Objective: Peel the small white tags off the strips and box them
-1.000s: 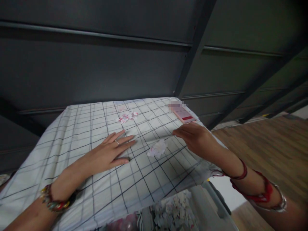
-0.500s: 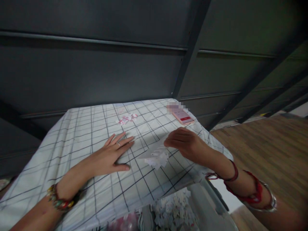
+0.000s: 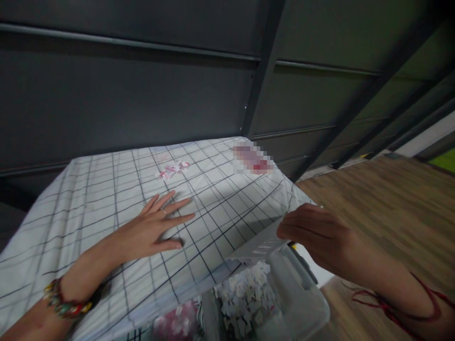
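My left hand (image 3: 151, 232) lies on the checked tablecloth (image 3: 117, 189) with its fingers spread, holding nothing. My right hand (image 3: 316, 237) pinches the upper right end of a thin, pale translucent sheet (image 3: 261, 242) with slanted stripe-like marks. The sheet slopes down to the left, its low edge over the back of a clear plastic box (image 3: 311, 303). Inside that box is a heap of small white pieces (image 3: 247, 291) with jigsaw-like outlines. Farther back on the cloth lies a small cluster of pink and white pieces (image 3: 174, 169).
A phone (image 3: 253, 158), partly pixelated, lies at the table's far right corner. Beside the white heap is a pinkish packet or pile (image 3: 177, 322). A dark panelled wall (image 3: 124, 104) stands behind the table, and a wooden floor (image 3: 384, 203) stretches away on the right.
My right hand has moved right and toward me with the sheet, from above the cloth to the box. The white pieces under the sheet no longer show on the cloth. My left hand stays flat.
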Tool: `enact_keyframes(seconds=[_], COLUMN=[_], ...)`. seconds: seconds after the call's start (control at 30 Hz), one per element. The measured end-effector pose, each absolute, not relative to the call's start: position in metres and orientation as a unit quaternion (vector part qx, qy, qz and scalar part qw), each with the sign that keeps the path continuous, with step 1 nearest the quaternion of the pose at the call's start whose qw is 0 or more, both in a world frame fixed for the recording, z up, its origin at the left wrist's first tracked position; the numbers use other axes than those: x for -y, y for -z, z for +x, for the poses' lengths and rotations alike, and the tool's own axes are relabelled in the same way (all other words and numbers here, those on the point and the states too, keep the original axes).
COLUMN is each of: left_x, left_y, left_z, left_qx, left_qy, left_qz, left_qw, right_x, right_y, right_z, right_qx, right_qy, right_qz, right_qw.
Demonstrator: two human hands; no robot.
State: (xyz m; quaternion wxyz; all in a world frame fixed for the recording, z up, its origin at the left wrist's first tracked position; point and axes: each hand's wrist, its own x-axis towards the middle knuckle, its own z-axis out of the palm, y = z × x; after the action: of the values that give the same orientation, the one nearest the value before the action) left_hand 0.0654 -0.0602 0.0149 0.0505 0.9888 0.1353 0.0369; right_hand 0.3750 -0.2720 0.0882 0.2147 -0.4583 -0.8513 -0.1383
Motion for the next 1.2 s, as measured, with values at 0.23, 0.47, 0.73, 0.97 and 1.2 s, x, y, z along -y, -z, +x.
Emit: enact_keyframes(seconds=[0.23,0.47,0.73,0.97,1.2], left_x=[0.069,0.074,0.062,0.043,0.061], left_y=[-0.014,-0.017,-0.027,-0.037,-0.033], left_z=[0.077,0.082,0.073,0.046,0.062], left_qx=[-0.075,-0.077,-0.173,-0.254,-0.193], left_qy=[-0.039,-0.02,-0.018,-0.04,-0.053], left_qz=[0.995,0.996,0.984,0.966,0.98], left_qw=[0.051,0.049,0.037,-0.009,0.009], right_x=[0.301,0.314,0.295,0.247,0.285], right_y=[-0.09,-0.1,-0.106,-0.11,-0.096], right_z=[0.367,0.362,0.368,0.358,0.367], right_qx=[0.828,0.824,0.815,0.836,0.849], right_qy=[0.151,0.174,0.224,0.245,0.194], right_qz=[-0.497,-0.5,-0.493,-0.466,-0.467], right_qw=[0.213,0.204,0.206,0.155,0.153])
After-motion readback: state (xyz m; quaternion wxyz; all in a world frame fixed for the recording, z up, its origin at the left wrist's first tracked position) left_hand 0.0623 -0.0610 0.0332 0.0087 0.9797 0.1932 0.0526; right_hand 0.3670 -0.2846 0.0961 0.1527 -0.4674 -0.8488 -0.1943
